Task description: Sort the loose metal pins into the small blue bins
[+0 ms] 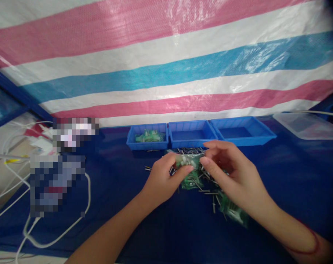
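Observation:
My left hand is closed on a small clear plastic bag, thumb in front. Several small whitish pieces show inside the bag. My right hand is at the bag's right edge, with the thumb tip against it and the index finger raised above. Its other fingers are partly hidden behind the thumb. Below and behind both hands lies a loose pile of thin metal pins that look like blind rivets. Green-tinted plastic bags lie among them, one more under my right wrist.
Three blue bins stand in a row behind the hands: a left bin with green bags, a middle bin and a right bin. A clear plastic lid lies far right. White cables and blurred-out items occupy the left side.

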Available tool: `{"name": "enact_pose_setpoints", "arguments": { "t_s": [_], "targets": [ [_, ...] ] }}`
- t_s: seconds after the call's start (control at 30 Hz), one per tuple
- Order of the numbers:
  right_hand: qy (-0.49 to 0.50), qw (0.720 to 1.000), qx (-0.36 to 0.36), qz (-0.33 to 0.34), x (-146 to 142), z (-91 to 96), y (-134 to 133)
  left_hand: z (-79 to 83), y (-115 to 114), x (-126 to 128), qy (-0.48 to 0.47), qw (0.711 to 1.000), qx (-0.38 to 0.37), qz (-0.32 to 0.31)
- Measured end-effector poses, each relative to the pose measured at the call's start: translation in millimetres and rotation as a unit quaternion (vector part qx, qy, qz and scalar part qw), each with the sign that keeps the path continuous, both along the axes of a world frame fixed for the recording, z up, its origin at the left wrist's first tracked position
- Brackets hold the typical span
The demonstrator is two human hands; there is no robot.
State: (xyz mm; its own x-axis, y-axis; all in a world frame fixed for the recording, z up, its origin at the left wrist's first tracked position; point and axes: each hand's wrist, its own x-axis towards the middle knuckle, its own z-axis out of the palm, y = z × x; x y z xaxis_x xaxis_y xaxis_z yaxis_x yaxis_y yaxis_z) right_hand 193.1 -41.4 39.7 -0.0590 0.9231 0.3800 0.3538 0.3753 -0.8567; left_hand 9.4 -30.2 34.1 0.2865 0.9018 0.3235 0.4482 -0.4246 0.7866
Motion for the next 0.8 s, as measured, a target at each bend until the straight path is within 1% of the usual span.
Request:
{"name": "enact_pose_setpoints", "arguments": {
  "t_s": [0.03, 0.1, 0.17, 0.23, 0.27, 0.33, 0.4, 0.43, 0.5, 0.57, 0.63, 0.7, 0.73, 0.8],
  "targets": [
    [0.026, 0.999, -0.031, -0.001, -2, -0.5, 0, 0.1, 0, -1, 0.009, 1.0, 0.026, 0.013],
    [0.06, 0.993, -0.094, 0.029, -5, -0.6, -1, -0.7, 0, -3, 0.023, 0.997, 0.076, 0.017],
    [0.079, 0.98, -0.163, 0.079, -8, -1.1, -1, -2.2, 0, -5, 0.049, 0.991, 0.124, -0.004],
    [0.107, 0.959, -0.234, 0.117, -11, -2.7, -1, -3.8, -1, -6, 0.083, 0.982, 0.168, -0.022],
    [0.13, 0.947, -0.267, 0.122, -12, -3.8, -1, -4.3, -1, -6, 0.099, 0.977, 0.186, -0.026],
    [0.187, 0.923, -0.319, 0.11, -14, -6.2, 0, -4.9, -2, -4, 0.125, 0.97, 0.206, -0.027],
    [0.239, 0.905, -0.34, 0.087, -15, -8.2, 3, -4.8, -3, -2, 0.143, 0.968, 0.204, -0.029],
    [0.255, 0.903, -0.337, 0.077, -15, -9.1, 5, -4.7, -3, -1, 0.149, 0.969, 0.197, -0.032],
    [0.265, 0.914, -0.301, 0.065, -13, -10.6, 8, -3.9, -3, 0, 0.144, 0.973, 0.174, -0.038],
    [0.244, 0.941, -0.229, 0.046, -11, -12.4, 10, -2.1, -3, 1, 0.115, 0.983, 0.141, -0.029],
    [0.195, 0.973, -0.126, 0.004, -9, -14.2, 10, 1.3, -4, 1, 0.077, 0.993, 0.092, -0.008],
    [0.115, 0.992, -0.005, -0.055, -8, -15.5, 7, 5.8, -5, 0, 0.051, 0.998, 0.046, 0.01],
    [0.067, 0.993, 0.058, -0.076, -7, -15.7, 4, 7.9, -5, 0, 0.043, 0.999, 0.029, 0.012],
    [-0.028, 0.98, 0.178, -0.082, -8, -15.0, -1, 10.9, -6, -1, 0.03, 1.0, 0.002, 0.0]
  ]
}}
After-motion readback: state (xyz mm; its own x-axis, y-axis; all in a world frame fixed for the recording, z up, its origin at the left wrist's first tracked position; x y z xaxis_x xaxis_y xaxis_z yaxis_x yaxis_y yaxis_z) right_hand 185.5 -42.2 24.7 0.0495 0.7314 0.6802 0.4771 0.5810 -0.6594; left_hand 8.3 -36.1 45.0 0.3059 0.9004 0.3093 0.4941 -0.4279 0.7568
